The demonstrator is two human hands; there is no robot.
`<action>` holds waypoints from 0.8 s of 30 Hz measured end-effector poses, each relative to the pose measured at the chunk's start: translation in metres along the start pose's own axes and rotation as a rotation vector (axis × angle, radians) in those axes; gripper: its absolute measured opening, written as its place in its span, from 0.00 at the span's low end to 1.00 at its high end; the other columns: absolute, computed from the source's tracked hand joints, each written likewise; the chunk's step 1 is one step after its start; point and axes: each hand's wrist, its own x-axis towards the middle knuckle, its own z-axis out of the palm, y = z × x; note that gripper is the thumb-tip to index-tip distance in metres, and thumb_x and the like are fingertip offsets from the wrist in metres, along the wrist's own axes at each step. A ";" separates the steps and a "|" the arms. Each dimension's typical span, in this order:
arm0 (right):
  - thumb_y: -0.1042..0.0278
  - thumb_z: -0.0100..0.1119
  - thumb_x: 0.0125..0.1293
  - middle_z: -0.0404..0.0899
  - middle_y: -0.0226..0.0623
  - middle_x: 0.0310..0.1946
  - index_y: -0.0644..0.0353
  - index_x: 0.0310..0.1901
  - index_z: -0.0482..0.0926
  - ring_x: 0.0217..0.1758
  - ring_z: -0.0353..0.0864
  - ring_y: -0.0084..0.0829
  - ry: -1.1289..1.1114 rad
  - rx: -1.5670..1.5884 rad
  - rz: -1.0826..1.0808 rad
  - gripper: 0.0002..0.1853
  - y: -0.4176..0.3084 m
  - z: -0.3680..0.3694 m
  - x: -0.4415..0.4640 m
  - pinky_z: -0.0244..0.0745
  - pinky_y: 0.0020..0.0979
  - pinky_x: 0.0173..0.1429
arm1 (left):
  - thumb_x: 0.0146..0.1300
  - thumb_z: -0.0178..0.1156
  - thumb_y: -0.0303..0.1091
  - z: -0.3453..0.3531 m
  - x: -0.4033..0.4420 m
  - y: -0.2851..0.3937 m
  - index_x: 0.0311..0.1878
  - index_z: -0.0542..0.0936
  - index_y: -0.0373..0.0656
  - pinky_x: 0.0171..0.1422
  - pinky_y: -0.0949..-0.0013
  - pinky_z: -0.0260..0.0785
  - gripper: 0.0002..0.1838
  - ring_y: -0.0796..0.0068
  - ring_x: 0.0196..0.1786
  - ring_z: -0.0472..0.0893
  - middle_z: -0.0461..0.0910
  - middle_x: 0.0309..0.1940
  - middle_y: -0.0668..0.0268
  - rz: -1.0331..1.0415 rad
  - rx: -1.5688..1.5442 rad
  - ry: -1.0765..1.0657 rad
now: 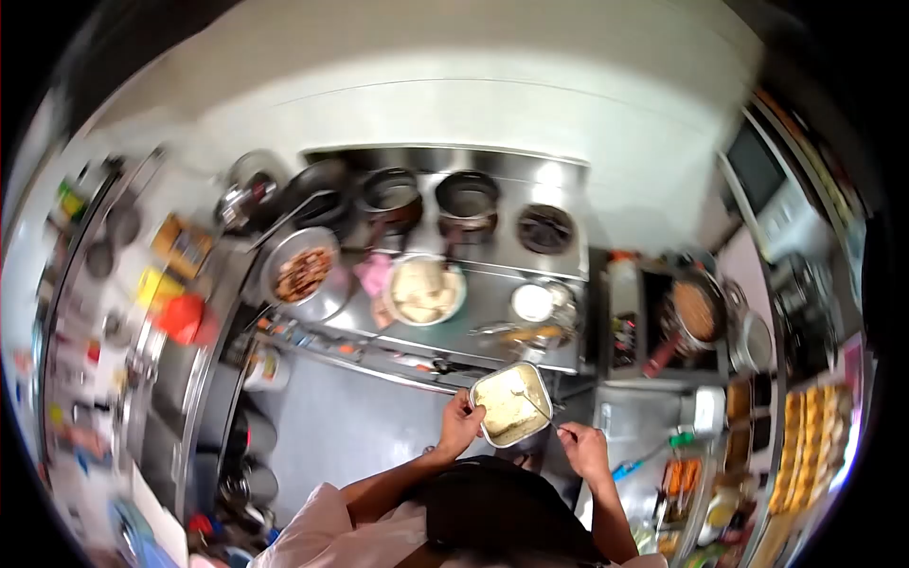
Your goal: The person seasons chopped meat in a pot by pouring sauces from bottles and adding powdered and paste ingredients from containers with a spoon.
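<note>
In front of the stove counter, a square container w/ pale contents is being held up; L hand is gripping its rim, thumb inside edge; R hand's closed fingers are pinching a spoon dipping into it.

From my remote view, wearer's clothing noted: pale shirt, near white with a faint pink cast, loose and creased at the left sleeve. Sleeves short; both forearms bare. Black garment, apron-like, covers the front; fine detail too dark for me to read. Left hand and right hand both bare.
</note>
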 end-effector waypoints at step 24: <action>0.65 0.59 0.65 0.85 0.52 0.34 0.60 0.43 0.88 0.38 0.87 0.49 -0.668 0.025 -0.795 0.12 -0.431 0.270 0.149 0.81 0.42 0.45 | 0.61 0.55 0.20 -0.426 0.010 0.149 0.29 0.62 0.44 0.29 0.78 0.55 0.12 0.88 0.28 0.60 0.61 0.24 0.78 0.494 -0.048 0.933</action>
